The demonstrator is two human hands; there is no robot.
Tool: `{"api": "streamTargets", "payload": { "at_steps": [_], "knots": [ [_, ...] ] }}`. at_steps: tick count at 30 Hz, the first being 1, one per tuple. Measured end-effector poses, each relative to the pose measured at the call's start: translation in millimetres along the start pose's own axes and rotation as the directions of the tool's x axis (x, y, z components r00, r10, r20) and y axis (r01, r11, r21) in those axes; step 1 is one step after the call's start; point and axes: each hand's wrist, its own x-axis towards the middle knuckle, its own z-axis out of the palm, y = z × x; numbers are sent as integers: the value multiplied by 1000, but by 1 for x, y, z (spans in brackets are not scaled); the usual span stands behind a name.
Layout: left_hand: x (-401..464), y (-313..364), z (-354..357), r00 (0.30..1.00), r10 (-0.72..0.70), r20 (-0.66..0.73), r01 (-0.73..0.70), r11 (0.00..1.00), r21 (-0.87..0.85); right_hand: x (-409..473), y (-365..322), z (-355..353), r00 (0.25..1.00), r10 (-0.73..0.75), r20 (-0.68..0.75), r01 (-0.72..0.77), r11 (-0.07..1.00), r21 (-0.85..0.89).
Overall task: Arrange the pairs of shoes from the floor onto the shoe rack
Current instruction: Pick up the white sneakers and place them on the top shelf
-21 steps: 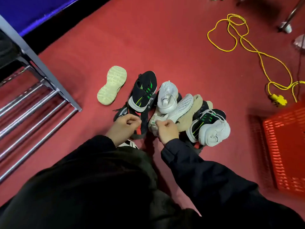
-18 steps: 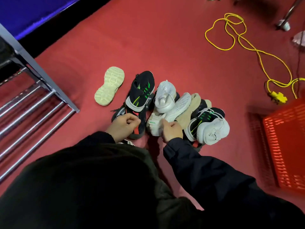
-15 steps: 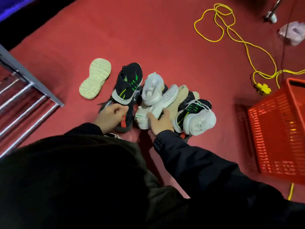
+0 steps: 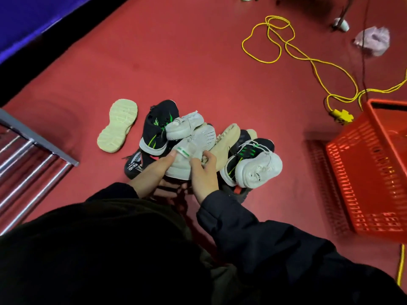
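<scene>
A heap of shoes lies on the red floor in front of me. Both hands grip a white knit sneaker (image 4: 193, 144) with a green heel tab, lifted slightly off the heap. My left hand (image 4: 154, 170) holds its heel side and my right hand (image 4: 203, 172) its other side. Behind it lie a black sneaker with green stripes (image 4: 157, 128) and another white shoe (image 4: 185, 125). One pale sole-up shoe (image 4: 117, 126) lies apart at the left. At the right sit a black-green sneaker (image 4: 248, 150) and a white shoe (image 4: 258, 170). The metal shoe rack (image 4: 28, 155) stands at the left edge.
A red plastic basket (image 4: 361, 172) stands at the right. A yellow cable (image 4: 312, 62) with a plug winds across the floor beyond it. A crumpled pale cloth (image 4: 373, 39) lies at the top right. A dark purple-lit wall edge runs along the top left.
My left hand left the dark shoe and joined the right hand on the white knit sneaker, which is now raised a little. The view has shifted right.
</scene>
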Motion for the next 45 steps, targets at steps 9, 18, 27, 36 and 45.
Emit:
{"api": "streamTargets", "payload": {
  "at_steps": [9,18,27,36,45],
  "knots": [
    [-11,-1,6,996,-91,-12,92,992,86,-6,18,-37,996,-25,81,48,954,-297],
    [-22,-4,-2,958,190,-213,-176,981,81,12,16,-66,987,-112,-114,79,962,-263],
    [-7,-5,-14,877,344,-335,-340,938,72,31,9,-164,723,266,-638,-298,953,61],
    [-19,-5,-8,901,311,-303,-272,948,164,46,5,-170,852,295,-433,-130,920,371],
    [-30,5,-10,677,372,-635,-431,900,67,60,-77,-146,935,49,-352,54,959,278]
  ]
}}
